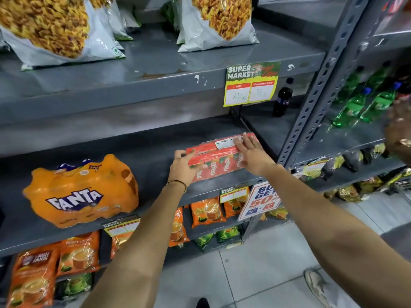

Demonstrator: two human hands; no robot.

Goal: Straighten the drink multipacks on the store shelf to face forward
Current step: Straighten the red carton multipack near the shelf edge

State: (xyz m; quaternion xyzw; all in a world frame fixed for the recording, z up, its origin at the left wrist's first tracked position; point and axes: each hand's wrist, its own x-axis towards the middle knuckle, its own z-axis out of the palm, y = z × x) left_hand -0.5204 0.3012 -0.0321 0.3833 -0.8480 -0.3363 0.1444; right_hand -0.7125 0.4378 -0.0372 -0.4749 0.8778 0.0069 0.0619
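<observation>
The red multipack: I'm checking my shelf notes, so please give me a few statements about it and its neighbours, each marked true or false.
1. Both hands are on the red multipack. True: the left hand holds its left end and the right hand lies flat on its top.
2. The orange Fanta multipack sits to the left of the red one on the same shelf. True.
3. The Fanta pack is being held. False: no hand touches it.
4. The dark cola bottle lies on its side. False: it stands upright.
5. The snack bags are on the shelf below the multipacks. False: they are on the shelf above.
</observation>
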